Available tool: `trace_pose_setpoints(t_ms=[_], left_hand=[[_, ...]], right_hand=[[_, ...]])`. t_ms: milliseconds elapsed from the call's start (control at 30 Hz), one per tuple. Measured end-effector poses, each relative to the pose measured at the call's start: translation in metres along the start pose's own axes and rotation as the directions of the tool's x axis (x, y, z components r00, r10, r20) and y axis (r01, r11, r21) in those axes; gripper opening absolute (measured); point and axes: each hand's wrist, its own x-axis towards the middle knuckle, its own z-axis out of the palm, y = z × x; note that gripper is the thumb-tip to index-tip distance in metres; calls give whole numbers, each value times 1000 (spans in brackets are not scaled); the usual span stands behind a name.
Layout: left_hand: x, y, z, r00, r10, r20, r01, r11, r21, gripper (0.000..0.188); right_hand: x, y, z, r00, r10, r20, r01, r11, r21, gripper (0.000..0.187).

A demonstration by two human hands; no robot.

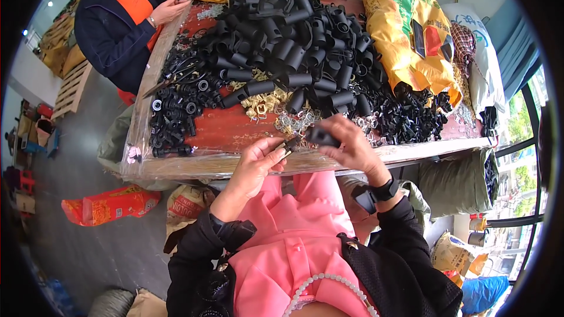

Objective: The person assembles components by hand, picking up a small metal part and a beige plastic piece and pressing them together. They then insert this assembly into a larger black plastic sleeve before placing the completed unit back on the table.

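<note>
Near the table's front edge, my left hand [257, 166] pinches a small black plastic fitting [290, 144] with a pale metal strip at its lower end. My right hand [354, 148], slightly blurred, is closed around a short black plastic tube [322, 137], its end close to the fitting. I cannot tell whether the two pieces touch. Just beyond my hands lie silver wire clips [296, 121] and brass-coloured clips [259, 104]. Behind them rises a large heap of black tubes [294, 35]. Small black ring fittings [185, 103] lie to the left, and small black parts [408, 114] to the right.
The red table [220, 131] has a raised, plastic-wrapped wooden rim [176, 167]. A yellow sack [405, 29] spills parts at the right. Another person [120, 23] stands at the left corner, holding something small. A red bag [111, 205] lies on the floor.
</note>
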Motion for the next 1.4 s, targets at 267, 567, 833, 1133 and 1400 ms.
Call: trace_pose_setpoints(t_ms=[267,567,833,1133,1400], left_hand=[[-9,11,-3,997,-34,68,35,999,-6,24],[-10,12,6,995,-32,89,9,967,255,26],[-7,12,2,984,-126,122,91,961,260,26],[-8,11,3,983,-138,119,99,953,285,25],[-12,15,9,976,-195,97,158,940,302,28]], right_hand=[[2,-21,7,980,7,198,-54,971,231,42],[0,-23,15,966,-81,245,6,957,291,42],[-3,-27,16,965,-98,243,56,983,173,42],[-8,-32,19,948,-85,305,54,992,111,44],[-16,-35,33,968,-50,246,-9,972,235,44]])
